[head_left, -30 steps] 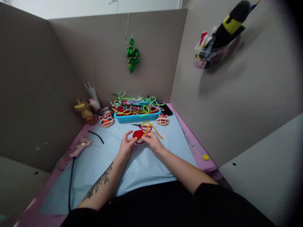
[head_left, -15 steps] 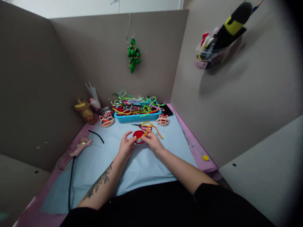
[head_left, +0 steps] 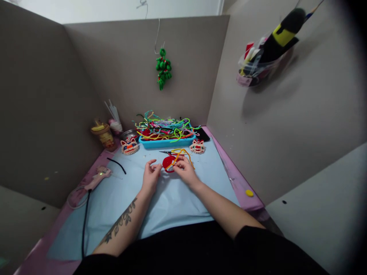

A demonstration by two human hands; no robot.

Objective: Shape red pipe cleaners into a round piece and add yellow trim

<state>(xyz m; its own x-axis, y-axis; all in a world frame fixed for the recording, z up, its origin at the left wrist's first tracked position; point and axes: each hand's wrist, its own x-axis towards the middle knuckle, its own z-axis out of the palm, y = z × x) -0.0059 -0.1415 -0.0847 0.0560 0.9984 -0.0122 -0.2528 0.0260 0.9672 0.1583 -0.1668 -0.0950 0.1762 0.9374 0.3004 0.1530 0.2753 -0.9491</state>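
Note:
A round red fuzzy piece (head_left: pixel 167 162) is up between my hands over the blue cloth. An orange pipe cleaner (head_left: pixel 189 154) crosses its lower right side and loops up and out to the right. My right hand (head_left: pixel 185 172) pinches the orange pipe cleaner against the red piece's right edge. At the left edge, my left hand (head_left: pixel 151 176) has thumb and a finger together, the forefinger curled above; anything between the fingertips is too small to make out. Behind the red piece lie scissors (head_left: pixel 166 152) with red handles, partly hidden.
A blue tray (head_left: pixel 166 144) heaped with colourful pipe cleaners stands at the back, with lion-head pieces (head_left: pixel 130 146) either side. On the left are a pink glue gun (head_left: pixel 100 175), a black pipe cleaner (head_left: pixel 117 164) and a cup (head_left: pixel 103 135). Partition walls enclose the table.
My left fingertips have come off the red piece's face and moved slightly left. The red piece has shifted a little right and up, and the orange pipe cleaner's loose end has swung inward.

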